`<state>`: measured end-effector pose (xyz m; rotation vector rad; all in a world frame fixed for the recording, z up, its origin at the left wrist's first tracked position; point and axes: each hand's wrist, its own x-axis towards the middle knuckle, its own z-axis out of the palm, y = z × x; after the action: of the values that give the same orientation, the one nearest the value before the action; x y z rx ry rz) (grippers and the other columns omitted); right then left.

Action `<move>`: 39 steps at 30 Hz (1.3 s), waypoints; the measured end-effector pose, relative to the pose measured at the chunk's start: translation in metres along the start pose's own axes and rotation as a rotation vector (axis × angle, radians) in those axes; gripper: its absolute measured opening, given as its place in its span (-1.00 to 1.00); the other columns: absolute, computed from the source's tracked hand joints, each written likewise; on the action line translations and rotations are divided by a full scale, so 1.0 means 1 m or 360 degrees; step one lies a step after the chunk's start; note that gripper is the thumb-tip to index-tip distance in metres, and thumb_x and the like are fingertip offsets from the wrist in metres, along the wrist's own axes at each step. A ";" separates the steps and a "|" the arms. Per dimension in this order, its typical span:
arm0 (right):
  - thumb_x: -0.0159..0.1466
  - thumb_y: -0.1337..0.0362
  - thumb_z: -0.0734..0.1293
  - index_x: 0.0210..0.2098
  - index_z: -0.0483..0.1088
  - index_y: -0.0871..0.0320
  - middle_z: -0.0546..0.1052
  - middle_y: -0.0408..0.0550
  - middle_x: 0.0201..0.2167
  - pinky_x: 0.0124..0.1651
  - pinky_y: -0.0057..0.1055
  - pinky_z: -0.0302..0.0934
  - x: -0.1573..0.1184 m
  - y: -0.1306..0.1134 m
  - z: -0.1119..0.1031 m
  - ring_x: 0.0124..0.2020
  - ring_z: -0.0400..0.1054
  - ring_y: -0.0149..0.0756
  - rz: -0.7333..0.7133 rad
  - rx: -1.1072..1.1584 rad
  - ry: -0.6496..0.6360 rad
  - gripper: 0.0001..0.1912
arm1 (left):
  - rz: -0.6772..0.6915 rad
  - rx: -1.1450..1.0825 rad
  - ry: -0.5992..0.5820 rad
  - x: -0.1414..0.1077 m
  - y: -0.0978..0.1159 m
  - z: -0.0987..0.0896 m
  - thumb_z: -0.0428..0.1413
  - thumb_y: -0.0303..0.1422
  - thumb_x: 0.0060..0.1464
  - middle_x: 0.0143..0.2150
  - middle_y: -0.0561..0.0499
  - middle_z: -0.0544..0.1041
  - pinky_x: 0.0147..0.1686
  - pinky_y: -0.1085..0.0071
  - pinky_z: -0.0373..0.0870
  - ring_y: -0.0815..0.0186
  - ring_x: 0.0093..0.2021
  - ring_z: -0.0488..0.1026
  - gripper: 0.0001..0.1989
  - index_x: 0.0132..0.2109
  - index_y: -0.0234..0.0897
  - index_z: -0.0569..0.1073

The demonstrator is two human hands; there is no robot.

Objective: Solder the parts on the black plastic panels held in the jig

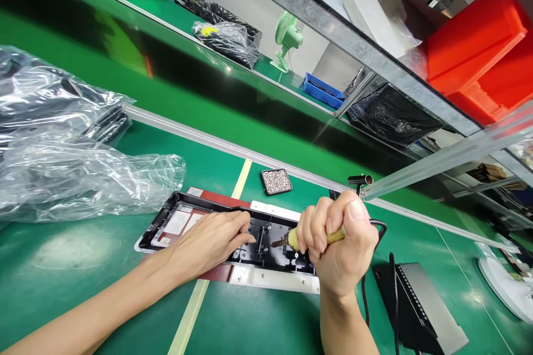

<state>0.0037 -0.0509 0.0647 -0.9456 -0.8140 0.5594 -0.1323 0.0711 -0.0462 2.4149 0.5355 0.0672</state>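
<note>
A long black plastic housing [162, 216] lies across a fixture with a dark red base and pale metal strips [275, 279] on the green table. My left hand [220, 236] reaches over the housing's middle, fingers curled together and thumb close to them. Whatever may be between its fingertips is hidden. My right hand [343, 244] is wrapped in a fist around the yellow handle of a soldering iron [293, 239]. The iron's dark tip points left and down into the housing, close to small moulded posts, right of my left thumb. A black cord runs behind my right wrist.
A small black tray of tiny metal parts [277, 182] sits beyond the housing. Clear plastic bags [83, 172] cover the left side. A tubular holder [361, 180] and a dark angular device [420, 305] are at right. Overhead runs a metal shelf with red bins [474, 44].
</note>
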 end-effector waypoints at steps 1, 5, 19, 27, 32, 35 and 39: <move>0.46 0.19 0.17 -0.52 0.19 0.13 0.17 -0.26 -0.73 -0.70 -0.52 0.02 -0.001 0.001 0.000 -0.74 -0.02 -0.49 0.0011 -0.0006 -0.0006 -0.60 | 0.0009 -0.0003 0.0003 0.000 0.000 0.000 0.01 -0.22 0.38 -0.30 0.08 0.45 -0.39 0.36 -0.01 0.26 -0.39 0.36 -0.76 -0.28 -0.19 0.26; 0.46 0.20 0.17 -0.52 0.20 0.13 0.19 -0.26 -0.72 -0.70 -0.52 0.04 -0.001 0.005 0.001 -0.74 -0.01 -0.50 0.0043 0.0009 -0.0043 -0.60 | 0.0022 -0.0018 0.0020 -0.001 0.000 0.001 0.02 -0.21 0.38 -0.32 0.10 0.45 -0.39 0.36 -0.01 0.27 -0.38 0.38 -0.75 -0.28 -0.19 0.25; 0.45 0.21 0.20 -0.54 0.18 0.15 0.19 -0.26 -0.72 -0.68 -0.54 0.03 -0.002 0.010 0.004 -0.73 0.01 -0.52 0.0131 -0.0016 -0.0105 -0.59 | -0.0012 -0.0032 0.0000 0.000 0.002 -0.001 0.04 -0.20 0.38 -0.34 0.11 0.43 -0.41 0.35 -0.05 0.28 -0.41 0.34 -0.72 -0.30 -0.20 0.22; 0.46 0.19 0.20 -0.53 0.16 0.13 0.19 -0.26 -0.71 -0.67 -0.53 0.01 -0.005 0.016 0.004 -0.71 0.04 -0.51 0.0120 -0.0036 -0.0127 -0.58 | 0.0025 -0.0095 0.0012 0.000 -0.002 0.002 0.05 -0.19 0.37 -0.35 0.11 0.42 -0.41 0.36 0.00 0.30 -0.41 0.33 -0.73 -0.30 -0.20 0.25; 0.49 0.17 0.19 -0.50 0.16 0.12 0.21 -0.28 -0.69 -0.64 -0.51 0.05 -0.007 0.022 -0.001 -0.70 0.06 -0.51 0.0137 -0.0038 -0.0197 -0.58 | 0.0089 -0.0249 0.0248 -0.005 0.005 -0.010 -0.10 -0.10 0.42 -0.31 0.07 0.42 -0.28 0.35 0.15 0.30 -0.33 0.35 -0.63 -0.29 -0.22 0.32; 0.49 0.16 0.19 -0.47 0.20 0.12 0.26 -0.27 -0.65 -0.58 -0.46 0.13 -0.007 0.024 -0.001 -0.68 0.13 -0.47 0.0144 -0.0036 -0.0232 -0.61 | 0.0094 -0.0448 0.0318 -0.011 0.027 -0.030 -0.24 -0.08 0.45 -0.34 0.06 0.40 -0.24 0.35 0.19 0.31 -0.33 0.32 -0.52 -0.32 -0.23 0.33; 0.48 0.16 0.19 -0.48 0.28 0.14 0.37 -0.14 -0.50 -0.32 -0.34 0.24 -0.006 0.020 -0.001 -0.47 0.28 -0.38 -0.0002 -0.0273 -0.0262 -0.60 | 0.0160 -0.0720 0.0300 -0.012 0.064 -0.049 -0.30 0.18 0.34 -0.33 0.04 0.41 -0.30 0.36 0.26 0.31 -0.34 0.30 -0.37 -0.29 -0.23 0.33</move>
<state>-0.0006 -0.0457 0.0452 -1.0657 -1.0231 0.5782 -0.1289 0.0502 0.0325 1.9995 0.4273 0.4173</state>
